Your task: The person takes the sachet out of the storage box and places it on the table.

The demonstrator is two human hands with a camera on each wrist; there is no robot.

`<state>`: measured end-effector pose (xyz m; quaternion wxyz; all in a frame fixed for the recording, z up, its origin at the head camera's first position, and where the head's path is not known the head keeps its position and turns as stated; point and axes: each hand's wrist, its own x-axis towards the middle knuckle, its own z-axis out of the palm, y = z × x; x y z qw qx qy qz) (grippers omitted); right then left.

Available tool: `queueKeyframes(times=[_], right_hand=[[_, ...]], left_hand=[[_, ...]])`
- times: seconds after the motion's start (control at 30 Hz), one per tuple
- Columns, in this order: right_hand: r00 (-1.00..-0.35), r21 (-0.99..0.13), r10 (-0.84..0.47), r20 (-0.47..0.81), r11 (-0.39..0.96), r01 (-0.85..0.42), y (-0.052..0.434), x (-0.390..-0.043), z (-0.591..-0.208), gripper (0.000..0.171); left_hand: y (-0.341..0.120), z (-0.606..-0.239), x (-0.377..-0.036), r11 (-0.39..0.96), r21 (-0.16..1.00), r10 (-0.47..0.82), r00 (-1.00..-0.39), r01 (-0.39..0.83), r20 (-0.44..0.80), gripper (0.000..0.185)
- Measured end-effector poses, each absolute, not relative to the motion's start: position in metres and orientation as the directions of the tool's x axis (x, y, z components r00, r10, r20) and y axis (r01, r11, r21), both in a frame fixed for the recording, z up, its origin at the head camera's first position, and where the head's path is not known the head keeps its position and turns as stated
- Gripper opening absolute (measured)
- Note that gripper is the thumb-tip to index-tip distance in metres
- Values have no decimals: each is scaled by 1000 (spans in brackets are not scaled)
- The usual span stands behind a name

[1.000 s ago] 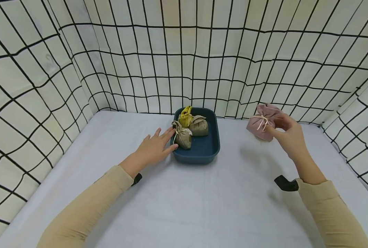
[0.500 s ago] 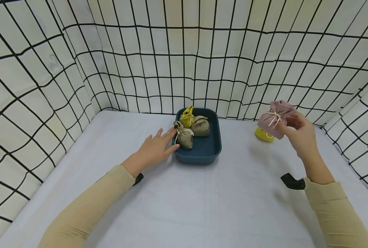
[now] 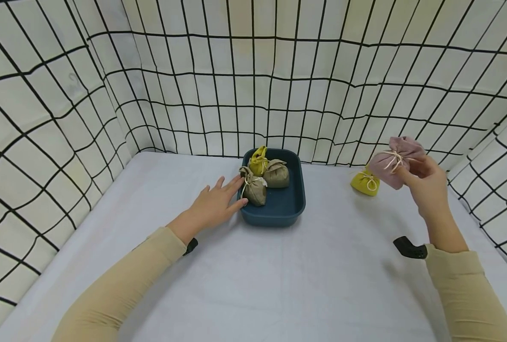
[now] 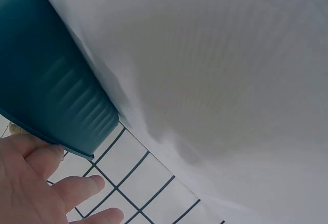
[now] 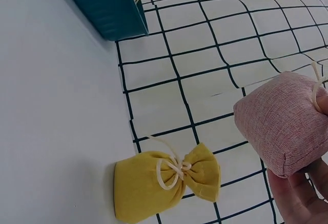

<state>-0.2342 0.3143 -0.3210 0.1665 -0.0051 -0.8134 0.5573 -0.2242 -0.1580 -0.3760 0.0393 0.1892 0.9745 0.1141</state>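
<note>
Teal plastic tray [image 3: 293, 209] stands at the far middle of the white table [image 3: 253, 285], close to the grid-patterned back wall [image 3: 279, 95]. It holds three tied cloth pouches: a yellow pouch [image 3: 257, 161] at the far left corner, an olive pouch [image 3: 277, 174] just right of it, and a second olive pouch [image 3: 253, 189] nearer, against the left wall of the tray. The near right part of the tray floor is bare.

Left hand [image 3: 214, 205] lies on the table just left of the tray, fingers straight and spread, fingertips touching the tray's left rim; it holds nothing. The left wrist view shows the same fingers at the rim of the tray [image 4: 51, 96].

Right hand [image 3: 426, 187] is raised above the table at the far right, well apart from the tray, fingers curled round a pink pouch [image 3: 392, 161] tied with pale cord. The right wrist view shows the pink pouch [image 5: 284, 126] clear of the surface.

A second yellow pouch [image 3: 366, 182], tied with pale cord, lies on the table at the foot of the back wall, just left of and below the pink one, outside the tray and untouched.
</note>
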Motion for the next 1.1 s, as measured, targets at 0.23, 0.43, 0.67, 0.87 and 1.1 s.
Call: queueKeyframes(times=[0.23, 0.43, 0.67, 0.87, 1.1], right_hand=[[-945, -964, 253, 209, 217, -156, 322, -237, -322, 34], [-935, -985, 312, 170, 62, -159, 329, -240, -324, 46], [-917, -993, 381, 117, 51, -105, 335, -242, -329, 50], [-892, -995, 443, 86, -3, -98, 339, -242, -332, 48], [-887, -989, 462, -10, -135, -59, 347, -247, -338, 43]], left_hand=[[-159, -378, -226, 902, 239, 377, -926, 360, -28, 73], [-157, -375, -224, 904, 242, 373, -927, 354, -38, 73], [-157, -375, -224, 907, 236, 369, -928, 349, -44, 73], [-158, -374, -222, 905, 242, 370, -928, 349, -46, 73], [-158, -374, -222, 904, 242, 374, -926, 353, -43, 73]])
